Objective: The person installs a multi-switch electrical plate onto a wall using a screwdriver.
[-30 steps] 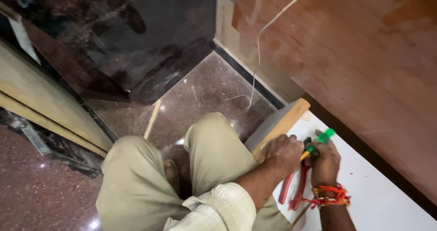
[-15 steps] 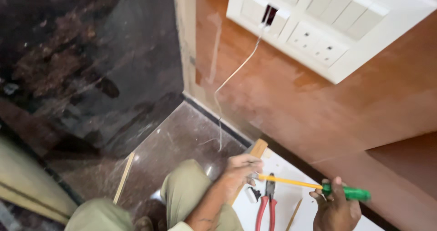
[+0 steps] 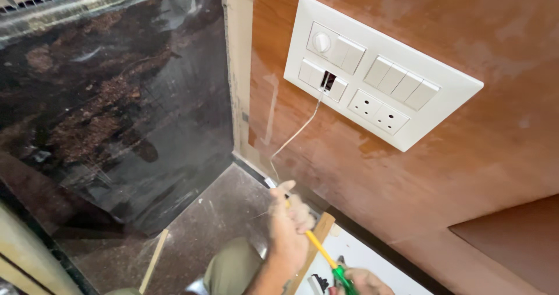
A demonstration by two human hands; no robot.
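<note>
My left hand [image 3: 288,228] is raised near the foot of the brown wall, its fingers closed round the yellow shaft of a screwdriver [image 3: 319,248]. At the bottom edge, my right hand [image 3: 365,283] grips the tool's green handle and is partly cut off. Higher on the wall hangs a white switch plate [image 3: 381,74] with several rocker switches, a dial and two sockets. A thin white wire [image 3: 300,129] comes out of a dark open slot in that plate and drops toward my left hand.
A dark glossy stone panel [image 3: 110,109] fills the left side. On the speckled floor [image 3: 221,213] lies a thin wooden strip [image 3: 153,262]. A wooden batten [image 3: 314,240] and a white board [image 3: 364,254] with a tool on it lie by my knee [image 3: 233,269].
The view has tilted up, so the whole switch plate now shows. My left hand has risen toward the wall, and the screwdriver now slants down to my right hand.
</note>
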